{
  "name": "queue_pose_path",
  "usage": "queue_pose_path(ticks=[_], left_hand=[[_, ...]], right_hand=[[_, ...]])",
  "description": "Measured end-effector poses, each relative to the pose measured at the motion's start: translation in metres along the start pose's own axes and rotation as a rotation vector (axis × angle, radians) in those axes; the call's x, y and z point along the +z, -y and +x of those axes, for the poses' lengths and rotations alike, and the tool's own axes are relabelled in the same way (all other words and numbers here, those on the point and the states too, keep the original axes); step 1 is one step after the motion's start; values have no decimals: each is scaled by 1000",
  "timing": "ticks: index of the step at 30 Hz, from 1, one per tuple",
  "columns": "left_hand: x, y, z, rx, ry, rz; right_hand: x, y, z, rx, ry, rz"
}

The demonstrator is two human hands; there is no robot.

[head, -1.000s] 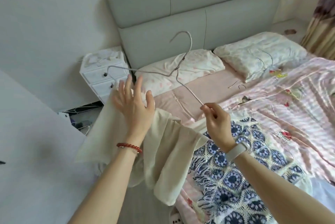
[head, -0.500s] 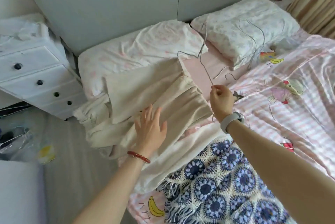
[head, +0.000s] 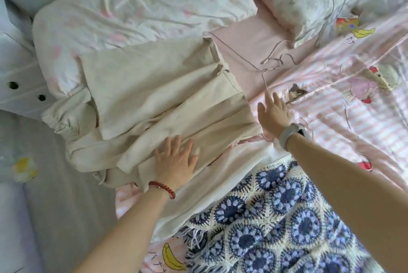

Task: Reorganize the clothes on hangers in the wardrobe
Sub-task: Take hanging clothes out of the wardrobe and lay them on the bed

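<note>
While you leaned over the bed, this was how things lay.

Garment: the cream garment [head: 159, 94] lay folded and rumpled on the bed, spread out from under your left palm toward the pillows, its far edge overlapping the near pillow.
Left hand: your left hand [head: 175, 160] lay flat on the near edge of the garment, fingers straight and spread, gripping nothing; a red bead bracelet [head: 163, 187] sat on that wrist.
Right hand: your right hand [head: 274, 111] was open, fingers extended, just right of the garment's edge and holding nothing; whether it touched the sheet could not be told. A pale wristband [head: 291, 133] circled that wrist.
Hanger: the wire hanger [head: 237, 53] lay loose on the pink sheet just beyond your right fingertips, one end tucked at the garment's far corner.
More hangers: other wire hangers [head: 331, 1] rested on the far pillow, well beyond your right hand.
Blanket: a blue patterned blanket [head: 287, 217] lay under your right forearm.
Drawers: a white drawer unit [head: 19, 87] stood far left of your left hand.
</note>
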State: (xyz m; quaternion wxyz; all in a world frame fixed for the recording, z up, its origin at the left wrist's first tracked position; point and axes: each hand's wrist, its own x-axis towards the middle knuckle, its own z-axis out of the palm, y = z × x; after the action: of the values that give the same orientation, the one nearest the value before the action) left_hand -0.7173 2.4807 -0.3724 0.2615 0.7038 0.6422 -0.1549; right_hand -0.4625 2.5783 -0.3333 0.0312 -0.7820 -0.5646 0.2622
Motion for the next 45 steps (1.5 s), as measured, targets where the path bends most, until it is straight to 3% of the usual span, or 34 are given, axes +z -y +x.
queue_pose_path(ticks=[3,9,13,17,22,26,29,33,40,45], left_hand=[[-13,-1,-10,-4,-107,-5],[-69,-15,-53,7,-316,-94],[-106,-21,-117,13,-529,-60],[-110,-27,-207,-7,-632,-77],[-65,-31,-339,-30,-714,-114],[5,-36,-445,-57,-723,-199],[58,-33,-521,-80,-627,-241],[97,-9,-612,-83,-653,-209],[120,62,-763,-420,-956,-95],[158,111,-887,-935,-990,11]], right_hand=[[8,9,-28,-122,11,-47],[-6,38,-97,-247,-62,100],[-36,56,-159,-355,-154,172],[-56,63,-250,-463,-201,181],[-51,48,-382,-612,-222,175],[-21,17,-481,-674,-115,162],[2,2,-542,-732,-26,202],[21,18,-612,-952,66,204],[43,84,-743,-1539,217,185],[94,151,-850,-1766,269,164]])
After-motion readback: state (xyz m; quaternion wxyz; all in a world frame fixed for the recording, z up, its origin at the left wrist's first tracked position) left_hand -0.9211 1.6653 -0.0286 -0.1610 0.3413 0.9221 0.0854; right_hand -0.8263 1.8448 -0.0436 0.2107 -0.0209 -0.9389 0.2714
